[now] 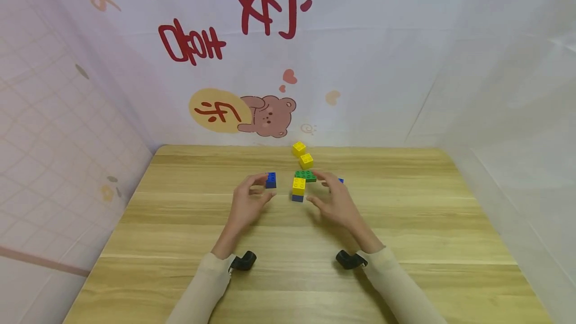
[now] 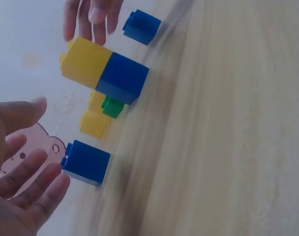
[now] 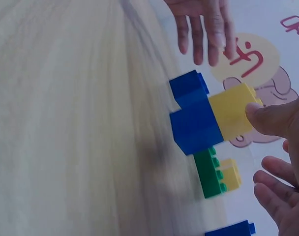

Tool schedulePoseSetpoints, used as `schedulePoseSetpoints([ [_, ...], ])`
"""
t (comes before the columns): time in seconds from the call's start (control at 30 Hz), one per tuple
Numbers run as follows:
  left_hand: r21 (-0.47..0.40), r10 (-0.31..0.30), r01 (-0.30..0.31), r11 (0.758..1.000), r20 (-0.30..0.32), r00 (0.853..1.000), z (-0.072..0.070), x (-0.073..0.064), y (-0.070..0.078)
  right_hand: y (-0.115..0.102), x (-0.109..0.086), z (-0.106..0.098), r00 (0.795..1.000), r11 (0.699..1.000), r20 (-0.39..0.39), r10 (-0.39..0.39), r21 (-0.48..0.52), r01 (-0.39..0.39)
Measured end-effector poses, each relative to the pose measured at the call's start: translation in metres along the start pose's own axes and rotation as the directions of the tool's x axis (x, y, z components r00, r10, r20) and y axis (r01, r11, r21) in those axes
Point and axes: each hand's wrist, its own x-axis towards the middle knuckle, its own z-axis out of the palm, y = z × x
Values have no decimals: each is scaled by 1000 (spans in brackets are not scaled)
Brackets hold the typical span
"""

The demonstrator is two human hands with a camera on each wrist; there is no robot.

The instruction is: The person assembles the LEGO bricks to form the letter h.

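A yellow toy block (image 1: pixel 299 186) sits on a blue block (image 1: pixel 297 198), the two stacked upright on the table between my hands. My left hand (image 1: pixel 249 199) is left of the stack, its relaxed fingers beside another blue block (image 1: pixel 271 181) and holding nothing. On the other side, my right hand (image 1: pixel 335 204) has thumb and fingers spread apart, also without anything in them. Its thumb (image 3: pixel 270 118) overlaps the yellow block in the right wrist view. Just behind the stack lies a green block (image 1: pixel 308 176), partly covered by it.
Two yellow blocks, one farther back (image 1: pixel 299 149) and one nearer (image 1: pixel 306 161), stand toward the table's back edge. One more blue block (image 1: pixel 340 181) is mostly hidden behind my right hand. A printed cloth (image 1: pixel 373 64) hangs behind the wooden table (image 1: pixel 288 284).
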Motion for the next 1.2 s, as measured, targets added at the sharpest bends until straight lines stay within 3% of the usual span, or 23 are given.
schedulePoseSetpoints([
  [0.33, -4, -52, 52, 999, -6, 999, -2, 9, -15, 12, -5, -17, 998, 998, -24, 61, -33, -62],
  [0.67, -24, -114, 116, 993, 58, 992, -4, 18, -29, 25, -5, -26, 992, 991, -21, 122, -50, -123],
  [0.97, -63, -110, 119, 991, 131, 985, -2, 25, -37, 41, -9, -29, 986, 987, -42, 160, 37, -159],
  [1.2, -90, -97, 110, 990, 134, 986, 1, 28, -38, 51, -12, -28, 978, 973, -33, 206, 112, -201],
])
